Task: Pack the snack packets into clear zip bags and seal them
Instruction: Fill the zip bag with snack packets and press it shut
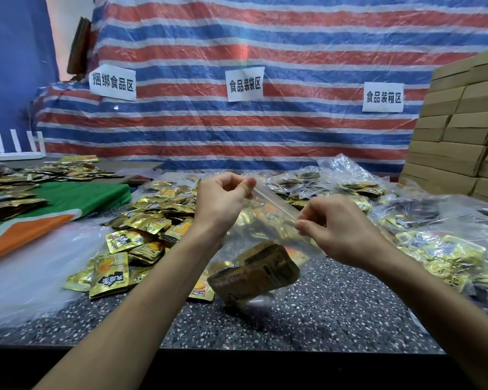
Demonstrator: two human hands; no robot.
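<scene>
Over speckled counter point(338, 308), zip bag point(266, 223), top edge in pinch of left hand point(220, 205) and right hand point(341, 229).

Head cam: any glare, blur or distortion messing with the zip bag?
Head view: wide-angle bowing tilts the carton stack; glare streaks on the plastic sheet over the tarp; the zip bag is faint and see-through, but left hand and right hand, pinching its top edge, are sharp.

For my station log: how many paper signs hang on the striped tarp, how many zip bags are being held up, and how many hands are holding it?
paper signs: 3
zip bag: 1
left hand and right hand: 2
Total: 6
</scene>
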